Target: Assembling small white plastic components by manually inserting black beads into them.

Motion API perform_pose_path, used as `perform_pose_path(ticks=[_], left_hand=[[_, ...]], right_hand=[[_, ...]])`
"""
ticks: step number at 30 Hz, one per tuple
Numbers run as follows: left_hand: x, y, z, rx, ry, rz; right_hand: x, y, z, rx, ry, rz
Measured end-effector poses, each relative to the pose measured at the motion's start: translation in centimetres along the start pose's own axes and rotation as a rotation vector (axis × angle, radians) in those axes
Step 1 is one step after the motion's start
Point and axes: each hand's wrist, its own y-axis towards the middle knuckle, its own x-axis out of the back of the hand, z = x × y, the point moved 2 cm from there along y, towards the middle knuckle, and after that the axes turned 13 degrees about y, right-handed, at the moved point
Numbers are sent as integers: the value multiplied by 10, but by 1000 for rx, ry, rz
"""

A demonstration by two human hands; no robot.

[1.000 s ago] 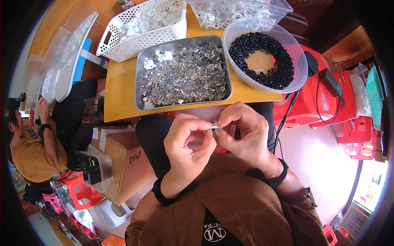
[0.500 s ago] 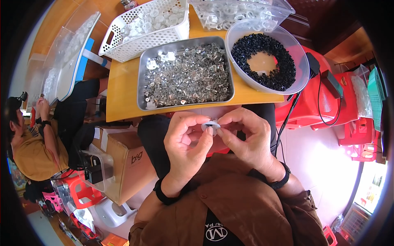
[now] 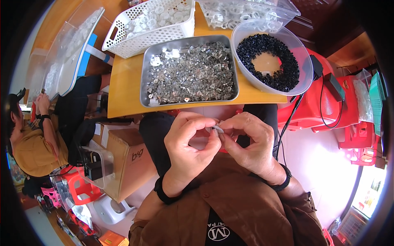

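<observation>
Between the fingertips of both hands is a small white plastic part [image 3: 217,129], tilted almost edge-on and partly covered by the fingers. My left hand [image 3: 189,143] pinches its left side between thumb and forefinger. On its other side, my right hand [image 3: 248,141] grips with thumb and forefinger. Both hands are over my lap, just off the table's near edge. Beyond them a metal tray [image 3: 144,88] holds a heap of small shiny metal and clear pieces. To its right stands a round clear tub [image 3: 305,78] with small black parts piled in a ring.
A white perforated basket [image 3: 143,43] and a clear bin [image 3: 295,10], both with white plastic pieces, stand at the back of the wooden table [image 3: 123,90]. A cardboard box [image 3: 131,164] is at my left. Another person [image 3: 39,143] sits farther left. Red stools [image 3: 303,110] are on the right.
The white part has turned from showing its face with a dark slot to nearly edge-on. Both hands still pinch it; the left fingers have shifted slightly right. The view has moved a little.
</observation>
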Motion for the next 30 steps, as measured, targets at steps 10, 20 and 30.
perform_pose_path(ticks=[10, 20, 30], left_hand=[[6, 2, -1, -148, 234, -14], [3, -2, 11, 297, -428, 204], [0, -7, 15, 319, -492, 161]], right_hand=[[-1, 0, -2, 31, -5, 37], [8, -3, -24, -369, 326, -121], [-1, 2, -16, -321, 363, -110]])
